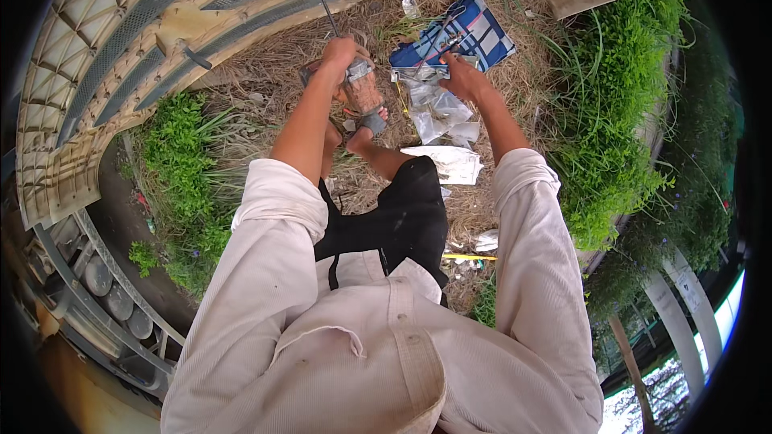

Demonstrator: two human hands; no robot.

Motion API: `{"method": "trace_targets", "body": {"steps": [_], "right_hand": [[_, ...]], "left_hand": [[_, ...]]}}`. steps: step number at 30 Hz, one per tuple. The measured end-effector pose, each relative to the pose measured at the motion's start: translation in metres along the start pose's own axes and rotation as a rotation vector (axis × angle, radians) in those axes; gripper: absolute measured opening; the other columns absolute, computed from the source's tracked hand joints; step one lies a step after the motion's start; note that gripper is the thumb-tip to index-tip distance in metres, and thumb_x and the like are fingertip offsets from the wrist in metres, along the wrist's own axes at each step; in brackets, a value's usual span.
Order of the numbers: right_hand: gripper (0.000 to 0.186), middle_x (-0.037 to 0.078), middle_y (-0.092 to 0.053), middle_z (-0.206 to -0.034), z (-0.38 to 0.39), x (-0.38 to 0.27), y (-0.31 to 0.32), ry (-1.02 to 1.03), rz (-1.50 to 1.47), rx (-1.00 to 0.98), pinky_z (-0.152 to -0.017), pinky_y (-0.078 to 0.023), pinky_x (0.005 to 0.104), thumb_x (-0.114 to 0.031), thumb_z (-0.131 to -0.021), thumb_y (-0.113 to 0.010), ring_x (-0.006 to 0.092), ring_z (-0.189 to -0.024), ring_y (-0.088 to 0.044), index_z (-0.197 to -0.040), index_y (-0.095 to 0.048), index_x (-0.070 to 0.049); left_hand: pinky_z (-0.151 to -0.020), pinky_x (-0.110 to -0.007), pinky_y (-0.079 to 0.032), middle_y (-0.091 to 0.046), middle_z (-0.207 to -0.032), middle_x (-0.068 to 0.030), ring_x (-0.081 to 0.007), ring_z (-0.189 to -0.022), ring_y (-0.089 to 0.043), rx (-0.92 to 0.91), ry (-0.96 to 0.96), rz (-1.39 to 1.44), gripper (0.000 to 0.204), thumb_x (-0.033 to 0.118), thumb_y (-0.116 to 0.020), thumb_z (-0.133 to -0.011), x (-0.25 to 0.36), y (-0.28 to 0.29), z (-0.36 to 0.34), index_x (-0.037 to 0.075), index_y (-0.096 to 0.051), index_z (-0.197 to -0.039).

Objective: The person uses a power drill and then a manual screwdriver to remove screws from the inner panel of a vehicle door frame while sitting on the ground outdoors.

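My left hand (339, 55) is wrapped round a worn orange and grey power drill (363, 93), which rests upright near my sandalled foot. From its top a long dark bit (328, 12) points away toward the panel. Farther right, my right hand (464, 78) is closed with bent fingers at the near edge of a blue plaid bag (434, 38). Something small with an orange part shows at its fingertips, too small to name. Just below that hand lie crumpled clear plastic bags (438, 112).
A curved beige ribbed panel (185, 24) arches along the left and far side. Dry grass covers the ground, with green shrubs (615, 112) on the right and more bushes (185, 169) on the left. A white sheet (446, 164) and a yellow strip (469, 257) lie nearer me.
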State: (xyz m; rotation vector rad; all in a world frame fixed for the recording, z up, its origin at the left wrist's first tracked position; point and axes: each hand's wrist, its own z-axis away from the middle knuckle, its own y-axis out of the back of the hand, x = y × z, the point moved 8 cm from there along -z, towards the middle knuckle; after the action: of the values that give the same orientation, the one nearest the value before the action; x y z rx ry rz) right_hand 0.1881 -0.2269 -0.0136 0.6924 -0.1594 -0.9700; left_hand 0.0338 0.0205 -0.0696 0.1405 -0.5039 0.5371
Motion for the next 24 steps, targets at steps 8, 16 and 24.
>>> {"method": "trace_targets", "body": {"steps": [8,16,24], "right_hand": [[0.129,0.031,-0.050,-0.143,0.020,-0.086,-0.239,0.066,-0.508,-0.349,-0.113,-0.041,0.0451,-0.050,-0.065,-0.090,0.0406,-0.141,-0.044,-0.158,-0.018,0.002],[0.097,0.013,-0.057,-0.141,-0.053,-0.144,-0.250,0.292,-1.413,0.042,-0.112,-0.042,0.0409,-0.044,-0.077,-0.087,0.0292,-0.133,-0.051,-0.149,-0.038,-0.001],[0.058,0.014,-0.066,-0.132,-0.126,-0.101,-0.228,0.547,-0.691,0.629,-0.098,-0.053,0.0365,-0.029,-0.087,-0.078,0.0275,-0.115,-0.067,-0.137,-0.056,-0.008]], "left_hand": [[-0.075,-0.042,-0.060,-0.073,-0.085,-0.0232,-0.0281,-0.077,-0.071,-0.182,0.163,0.190,0.052,0.028,-0.028,-0.108,-0.018,-0.016,0.005,-0.007,-0.064,-0.097],[-0.073,-0.041,-0.062,-0.071,-0.081,-0.0188,-0.0296,-0.077,-0.072,-0.219,0.263,0.130,0.050,0.032,-0.031,-0.111,-0.066,-0.055,-0.060,-0.005,-0.064,-0.101],[-0.081,-0.044,-0.061,-0.072,-0.089,-0.0182,-0.0342,-0.089,-0.073,-0.407,0.294,0.374,0.044,0.031,-0.037,-0.110,-0.101,-0.081,-0.146,-0.005,-0.063,-0.106]]}}
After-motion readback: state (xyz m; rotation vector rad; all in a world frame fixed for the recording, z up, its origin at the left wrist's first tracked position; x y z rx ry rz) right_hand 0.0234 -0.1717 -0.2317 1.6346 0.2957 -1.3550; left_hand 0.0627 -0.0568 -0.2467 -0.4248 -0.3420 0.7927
